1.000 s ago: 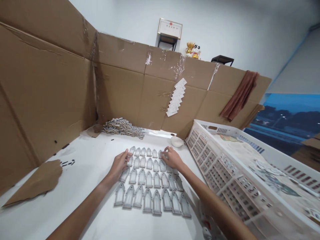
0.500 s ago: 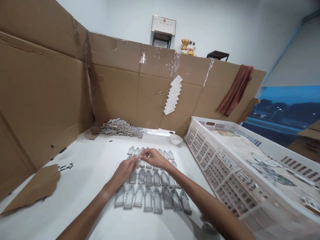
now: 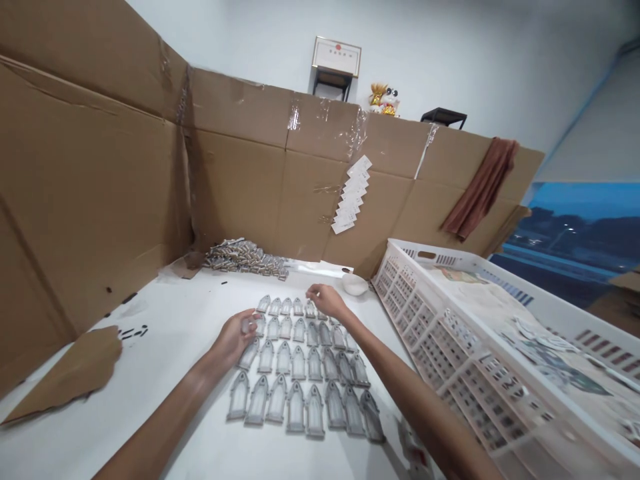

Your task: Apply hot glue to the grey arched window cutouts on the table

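Note:
Several rows of small grey, arch-shaped pieces (image 3: 296, 408) lie on the white table (image 3: 210, 437), each with a pointed top and a paler middle. At the left end of the rows is my left hand (image 3: 235, 339), its fingers curled round something small, whitish and translucent that I cannot make out. My right hand (image 3: 327, 301) is over the back row, thumb and fingertips pinched together. Anything between those fingertips is too small to tell, and the hand covers part of the row beneath it.
Behind the rows are a heap of small metallic pieces (image 3: 245, 259) and a white bowl (image 3: 355, 285). A white plastic crate (image 3: 400, 293) stands at the right. Cardboard walls (image 3: 240, 180) enclose the back and left; a torn cardboard piece (image 3: 65, 373) and small black bits (image 3: 134, 331) lie left.
My hands, together over the back rows before, have parted. The left has moved left and toward me; the right has moved right and slightly back. The view has shifted slightly.

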A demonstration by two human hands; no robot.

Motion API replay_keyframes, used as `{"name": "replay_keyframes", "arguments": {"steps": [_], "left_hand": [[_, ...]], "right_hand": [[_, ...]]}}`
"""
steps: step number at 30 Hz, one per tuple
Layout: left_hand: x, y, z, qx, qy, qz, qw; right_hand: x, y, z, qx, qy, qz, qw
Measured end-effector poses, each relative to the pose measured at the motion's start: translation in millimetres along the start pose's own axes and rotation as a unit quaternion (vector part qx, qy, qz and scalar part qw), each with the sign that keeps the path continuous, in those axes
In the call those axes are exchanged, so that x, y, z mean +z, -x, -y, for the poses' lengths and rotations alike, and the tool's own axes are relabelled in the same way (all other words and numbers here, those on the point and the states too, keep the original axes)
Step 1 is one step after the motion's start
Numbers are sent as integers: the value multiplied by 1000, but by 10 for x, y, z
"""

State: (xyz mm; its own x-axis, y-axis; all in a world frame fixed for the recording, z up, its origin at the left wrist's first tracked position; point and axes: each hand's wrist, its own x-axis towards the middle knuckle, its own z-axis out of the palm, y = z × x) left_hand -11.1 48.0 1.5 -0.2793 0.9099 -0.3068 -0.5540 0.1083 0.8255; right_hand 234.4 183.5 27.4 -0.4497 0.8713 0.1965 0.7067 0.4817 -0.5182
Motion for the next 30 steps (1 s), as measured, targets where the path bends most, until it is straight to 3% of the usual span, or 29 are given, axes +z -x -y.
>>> {"name": "replay_keyframes", "arguments": {"steps": [6, 15, 19, 25, 30], "left_hand": [[-38, 15, 2, -11, 29, -7, 999], [-61, -16, 27, 39, 14, -6, 999], [-99, -61, 46, 95, -53, -10, 994], [-172, -124, 68, 127, -146, -29, 981], [-256, -181, 64, 160, -273, -58, 947]], "right_hand": [[82, -70, -320, 33, 65, 39, 997], [166, -15, -397, 24, 71, 66, 995], [165, -22, -388, 19, 71, 71, 995], [159, -12, -384, 16, 73, 62, 995], [147, 2, -379, 20, 82, 50, 995]]}}
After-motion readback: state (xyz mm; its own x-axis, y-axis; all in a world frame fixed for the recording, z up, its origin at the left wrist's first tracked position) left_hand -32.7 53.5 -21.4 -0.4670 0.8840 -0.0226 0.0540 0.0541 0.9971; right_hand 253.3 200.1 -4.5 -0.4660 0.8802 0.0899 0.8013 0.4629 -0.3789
